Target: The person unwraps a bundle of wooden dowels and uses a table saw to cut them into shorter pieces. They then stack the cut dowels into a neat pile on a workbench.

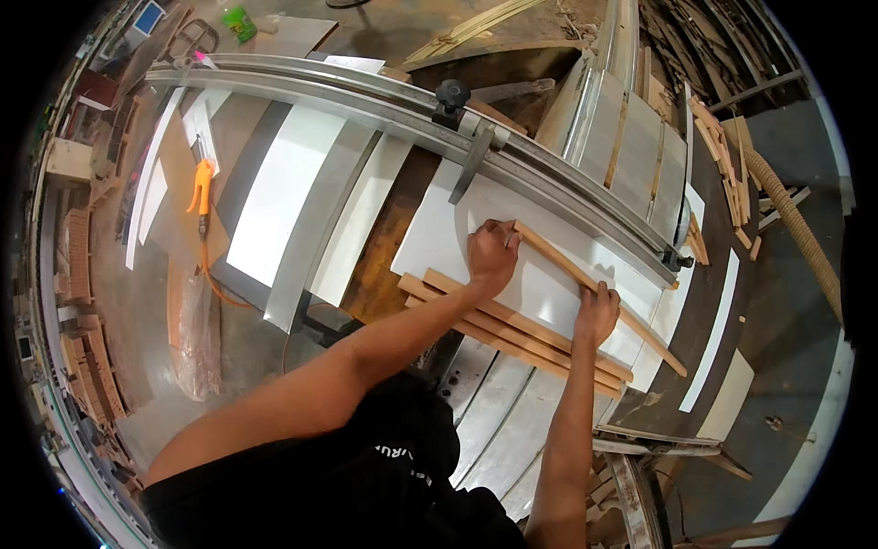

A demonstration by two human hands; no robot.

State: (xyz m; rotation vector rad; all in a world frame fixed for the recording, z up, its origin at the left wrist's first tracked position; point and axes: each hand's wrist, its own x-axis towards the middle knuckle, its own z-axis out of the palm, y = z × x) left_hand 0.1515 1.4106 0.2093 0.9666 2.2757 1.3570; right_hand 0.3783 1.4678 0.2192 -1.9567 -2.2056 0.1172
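Observation:
A long, narrow wooden strip (558, 259) lies slantwise over a white board (434, 229). My left hand (494, 254) is closed in a pinch at the strip's far left end. Farther along the same strip, my right hand (597, 316) has its fingers closed round it. Several more wooden strips (521, 322) lie side by side along the board's near edge, under my forearms. Just beyond the strip runs a long metal fence (567, 199), with a flat metal stop (471, 165) and a black knob (453, 94) on it.
An orange air blow gun (202, 188) with its hose rests at the left, near white panels (283, 192). Loose wood offcuts (727, 174) and a ribbed hose (796, 224) are at the right. The grooved metal machine table (508, 412) is close to my body.

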